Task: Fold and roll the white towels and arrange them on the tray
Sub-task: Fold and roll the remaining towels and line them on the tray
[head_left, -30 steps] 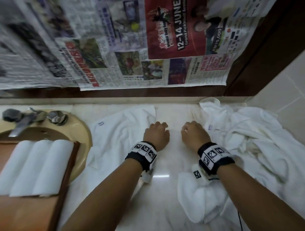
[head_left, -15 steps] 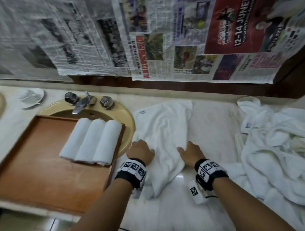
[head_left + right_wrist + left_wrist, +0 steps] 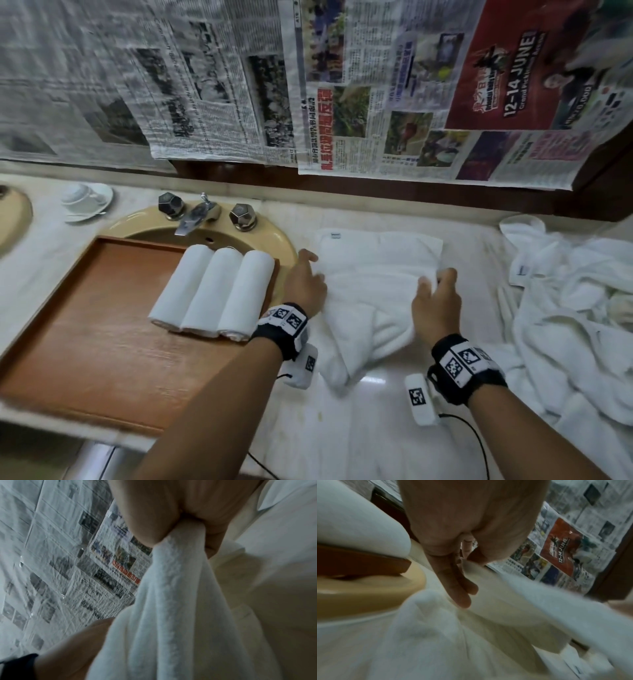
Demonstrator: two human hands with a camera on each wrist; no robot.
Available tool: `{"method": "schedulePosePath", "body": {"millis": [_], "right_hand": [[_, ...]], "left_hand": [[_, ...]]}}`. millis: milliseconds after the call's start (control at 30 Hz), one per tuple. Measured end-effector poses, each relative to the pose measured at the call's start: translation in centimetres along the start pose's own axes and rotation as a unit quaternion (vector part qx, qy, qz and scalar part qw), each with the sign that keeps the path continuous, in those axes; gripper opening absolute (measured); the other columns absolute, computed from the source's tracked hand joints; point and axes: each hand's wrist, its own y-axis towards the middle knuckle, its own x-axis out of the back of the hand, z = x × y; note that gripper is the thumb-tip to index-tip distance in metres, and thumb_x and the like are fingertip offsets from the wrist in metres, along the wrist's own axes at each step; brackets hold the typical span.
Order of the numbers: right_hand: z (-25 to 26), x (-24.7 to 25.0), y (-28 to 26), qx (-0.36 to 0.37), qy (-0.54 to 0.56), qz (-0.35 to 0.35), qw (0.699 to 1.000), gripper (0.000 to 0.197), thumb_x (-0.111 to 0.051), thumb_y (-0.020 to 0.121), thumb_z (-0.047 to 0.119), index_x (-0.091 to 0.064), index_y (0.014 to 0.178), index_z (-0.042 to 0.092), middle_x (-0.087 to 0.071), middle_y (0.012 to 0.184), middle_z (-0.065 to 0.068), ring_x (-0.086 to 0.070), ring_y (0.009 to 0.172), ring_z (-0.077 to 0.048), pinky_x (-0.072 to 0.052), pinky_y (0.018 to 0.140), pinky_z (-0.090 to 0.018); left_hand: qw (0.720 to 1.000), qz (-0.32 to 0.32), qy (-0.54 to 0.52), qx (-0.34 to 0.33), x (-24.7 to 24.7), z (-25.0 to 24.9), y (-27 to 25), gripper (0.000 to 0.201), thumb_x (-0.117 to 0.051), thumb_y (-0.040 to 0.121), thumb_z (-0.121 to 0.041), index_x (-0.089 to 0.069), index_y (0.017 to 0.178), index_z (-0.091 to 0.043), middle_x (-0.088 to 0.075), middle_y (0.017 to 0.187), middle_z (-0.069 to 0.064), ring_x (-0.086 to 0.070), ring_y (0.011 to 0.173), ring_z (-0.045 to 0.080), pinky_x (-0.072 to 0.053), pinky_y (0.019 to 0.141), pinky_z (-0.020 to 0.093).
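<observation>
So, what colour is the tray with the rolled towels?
Reddish-brown wood; the tray shows best in the head view.

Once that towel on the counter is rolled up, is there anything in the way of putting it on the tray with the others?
Nothing visible blocks it. The towel, held at its edges by the left hand and right hand, lies right beside the tray. The three rolled towels fill the tray's near-right corner, but bare wood is free to their left.
</observation>
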Motion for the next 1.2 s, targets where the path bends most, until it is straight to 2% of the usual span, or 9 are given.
{"method": "schedulePosePath", "body": {"millis": [200, 333, 433, 533, 633, 800, 967, 1100, 1200], "right_hand": [[-2.7, 1.2, -1.2, -0.056, -0.004, 0.105, 0.993, 0.042, -0.047, 0.103, 0.031, -0.046, 0.143, 0.019, -0.055, 0.127, 0.004, -0.052, 0.116, -0.020, -0.039, 0.101, -0.032], [-6.3, 1.7, -4.0, -0.116, -0.046, 0.121, 0.985, 0.037, -0.055, 0.097, 0.026, -0.046, 0.131, 0.012, -0.057, 0.127, -0.007, -0.055, 0.110, -0.026, -0.043, 0.093, -0.035], [-7.9, 0.9, -5.3, -0.169, -0.061, 0.157, 0.971, 0.035, -0.059, 0.094, 0.043, -0.052, 0.106, 0.011, -0.063, 0.106, -0.007, -0.060, 0.095, -0.026, -0.048, 0.084, -0.036], [-7.7, -0.4, -5.6, -0.163, -0.031, 0.189, 0.968, 0.030, -0.058, 0.093, 0.044, -0.063, 0.091, 0.014, -0.071, 0.087, -0.006, -0.068, 0.082, -0.028, -0.058, 0.082, -0.048], [-6.0, -1.2, -5.6, -0.117, -0.004, 0.143, 0.983, 0.019, -0.056, 0.098, 0.030, -0.059, 0.092, 0.012, -0.067, 0.089, -0.004, -0.065, 0.088, -0.027, -0.051, 0.079, -0.039], [-3.5, -0.5, -4.4, -0.080, 0.094, 0.011, 0.992, 0.016, -0.051, 0.101, 0.020, -0.050, 0.104, 0.005, -0.057, 0.090, -0.004, -0.056, 0.083, -0.022, -0.039, 0.069, -0.031], [-2.4, 1.4, -2.0, -0.034, 0.123, -0.049, 0.991, 0.021, -0.059, 0.099, 0.027, -0.051, 0.102, 0.007, -0.057, 0.087, -0.001, -0.054, 0.076, -0.013, -0.040, 0.066, -0.026], [-4.2, 3.3, -0.9, -0.042, 0.099, -0.039, 0.993, 0.029, -0.066, 0.093, 0.034, -0.055, 0.114, 0.015, -0.063, 0.102, -0.004, -0.062, 0.094, -0.022, -0.050, 0.085, -0.036], [-6.8, 4.4, -1.2, -0.136, 0.066, 0.089, 0.985, 0.058, -0.070, 0.089, 0.037, -0.044, 0.137, 0.019, -0.062, 0.120, -0.005, -0.064, 0.105, -0.025, -0.051, 0.097, -0.047]], "left_hand": [[0.998, -0.062, 0.033, 0.003, 1.0, 0.9, -2.6, 0.039, -0.056, 0.098, -0.040, -0.044, 0.128, -0.019, -0.056, 0.126, 0.008, -0.058, 0.110, 0.029, -0.048, 0.093, 0.041], [0.985, 0.075, 0.152, 0.020, 0.0, 1.2, -8.4, 0.060, -0.037, 0.094, -0.074, -0.057, 0.078, -0.019, -0.065, 0.087, 0.000, -0.061, 0.077, 0.019, -0.041, 0.068, 0.034], [0.959, 0.181, 0.212, 0.042, -2.5, 1.2, -10.5, 0.077, -0.035, 0.078, -0.090, -0.058, 0.075, -0.017, -0.068, 0.082, 0.002, -0.063, 0.075, 0.022, -0.046, 0.068, 0.034], [0.956, 0.167, 0.240, 0.026, -4.9, 0.8, -10.6, 0.055, -0.050, 0.084, -0.070, -0.061, 0.095, -0.017, -0.069, 0.100, 0.005, -0.065, 0.090, 0.027, -0.051, 0.079, 0.036], [0.978, 0.108, 0.175, 0.020, -5.6, -0.3, -10.4, 0.025, -0.048, 0.097, -0.041, -0.050, 0.102, -0.016, -0.066, 0.103, 0.010, -0.063, 0.093, 0.034, -0.051, 0.082, 0.038], [0.996, 0.007, -0.072, 0.053, -3.7, -0.9, -8.5, 0.016, -0.047, 0.102, -0.030, -0.050, 0.101, -0.014, -0.064, 0.097, 0.012, -0.063, 0.092, 0.037, -0.048, 0.076, 0.038], [0.956, -0.010, -0.268, 0.121, -0.1, -1.2, -6.1, 0.016, -0.048, 0.103, -0.021, -0.051, 0.114, -0.009, -0.064, 0.096, 0.018, -0.067, 0.065, 0.032, -0.053, 0.045, 0.034], [0.963, -0.084, -0.228, 0.116, 1.5, 1.3, -4.6, 0.026, -0.051, 0.097, -0.036, -0.058, 0.108, -0.013, -0.067, 0.102, 0.013, -0.069, 0.085, 0.033, -0.061, 0.065, 0.050], [0.970, -0.105, -0.172, 0.137, 2.1, 3.0, -6.0, 0.037, -0.055, 0.095, -0.046, -0.052, 0.114, -0.015, -0.065, 0.106, 0.007, -0.065, 0.094, 0.030, -0.057, 0.085, 0.047]]}}
